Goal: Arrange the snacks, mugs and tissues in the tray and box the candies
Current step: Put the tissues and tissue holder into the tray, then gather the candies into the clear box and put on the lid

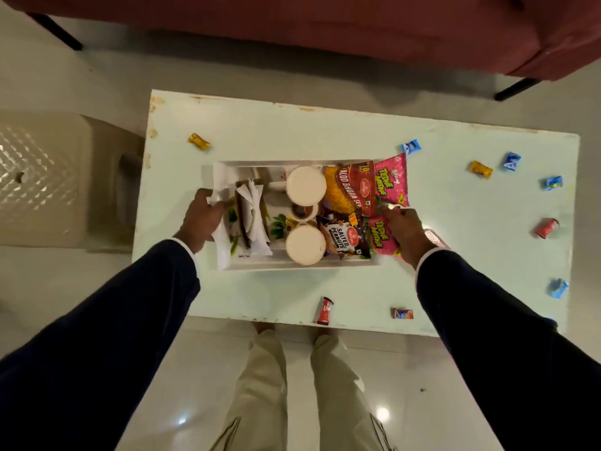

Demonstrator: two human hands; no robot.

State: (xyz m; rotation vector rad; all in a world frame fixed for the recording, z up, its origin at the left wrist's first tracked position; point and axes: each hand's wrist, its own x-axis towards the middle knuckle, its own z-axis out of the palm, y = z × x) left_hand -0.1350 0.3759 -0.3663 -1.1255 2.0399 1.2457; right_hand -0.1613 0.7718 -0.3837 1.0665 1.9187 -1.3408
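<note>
left hand gripping the white rectangular tray at its tissue end, three white round mugs sitting mid-tray, right hand curling round the pink snack packets, wrapped candies lying scattered on the pale table

Living room: sofa, low table (tiled floor).

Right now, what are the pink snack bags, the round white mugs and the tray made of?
The pink snack bags look like thin glossy plastic film: they crinkle and catch the light. The mugs look like smooth glazed ceramic, though they could be plastic; their tops are matte cream. The tray looks like rigid white plastic or painted wood; its plain straight rim does not settle it.
</note>
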